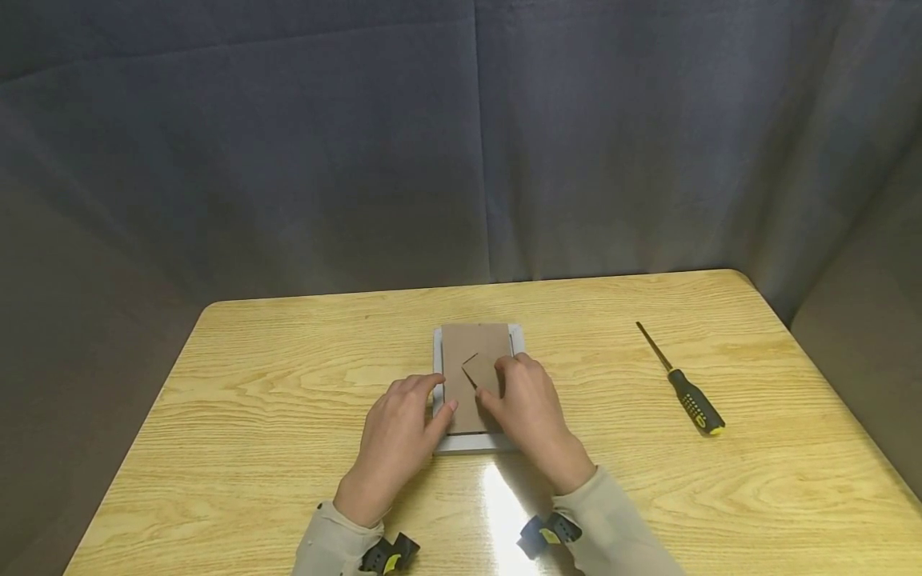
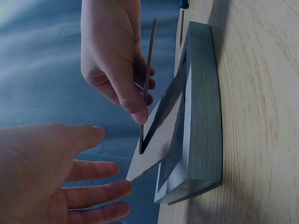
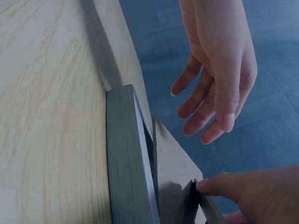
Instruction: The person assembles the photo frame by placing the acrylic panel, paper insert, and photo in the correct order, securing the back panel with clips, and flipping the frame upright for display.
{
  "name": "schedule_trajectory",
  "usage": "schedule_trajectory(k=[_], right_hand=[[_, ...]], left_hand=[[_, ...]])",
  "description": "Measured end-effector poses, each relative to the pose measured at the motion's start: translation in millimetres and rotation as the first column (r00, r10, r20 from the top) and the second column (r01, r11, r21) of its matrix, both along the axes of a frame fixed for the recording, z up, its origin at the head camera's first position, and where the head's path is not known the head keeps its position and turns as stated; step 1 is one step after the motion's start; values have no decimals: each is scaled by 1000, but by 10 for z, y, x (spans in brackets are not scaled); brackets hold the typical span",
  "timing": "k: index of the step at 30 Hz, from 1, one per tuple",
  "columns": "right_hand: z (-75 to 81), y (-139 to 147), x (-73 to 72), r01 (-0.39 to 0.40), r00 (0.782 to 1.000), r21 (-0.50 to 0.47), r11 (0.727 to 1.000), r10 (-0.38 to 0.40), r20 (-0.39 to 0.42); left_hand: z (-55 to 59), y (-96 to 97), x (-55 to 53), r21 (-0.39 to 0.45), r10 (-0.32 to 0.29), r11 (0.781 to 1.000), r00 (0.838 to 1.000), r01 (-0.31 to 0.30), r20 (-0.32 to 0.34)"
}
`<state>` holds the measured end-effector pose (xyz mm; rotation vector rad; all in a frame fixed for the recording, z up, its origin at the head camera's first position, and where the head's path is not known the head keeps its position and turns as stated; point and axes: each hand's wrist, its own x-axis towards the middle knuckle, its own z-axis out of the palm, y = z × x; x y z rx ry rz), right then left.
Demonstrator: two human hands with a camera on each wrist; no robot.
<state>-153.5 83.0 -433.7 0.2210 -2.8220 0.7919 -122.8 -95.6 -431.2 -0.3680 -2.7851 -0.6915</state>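
A picture frame (image 1: 471,442) with a pale rim lies on the table, its brown backing board (image 1: 461,340) facing up. In the left wrist view the backing board (image 2: 156,158) is tilted, one end raised out of the frame (image 2: 204,102). My right hand (image 1: 533,408) pinches the fold-out stand (image 2: 151,51) on the board between thumb and fingers. My left hand (image 1: 399,420) is at the frame's left side, fingers loosely spread. In the right wrist view the left hand (image 3: 224,74) appears apart from the board and holds nothing.
A screwdriver (image 1: 691,400) with a black and yellow handle lies to the right on the wooden table (image 1: 288,352). Dark curtain (image 1: 346,160) hangs behind the table and along its sides. Each wrist wears a strapped camera.
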Motion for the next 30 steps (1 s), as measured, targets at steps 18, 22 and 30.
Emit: schedule_trajectory(k=[18, 22, 30], right_hand=[[-45, 10, 1, 14, 1000, 49, 999, -14, 4], [-58, 8, -4, 14, 1000, 48, 999, -15, 11], [-84, -7, -6, 18, 1000, 64, 998, -19, 20]], left_hand=[[20, 7, 5, 4, 3, 1000, 1000, -3, 9], [16, 6, 4, 2, 5, 1000, 1000, -5, 7], [14, 5, 4, 2, 8, 1000, 1000, -8, 18]])
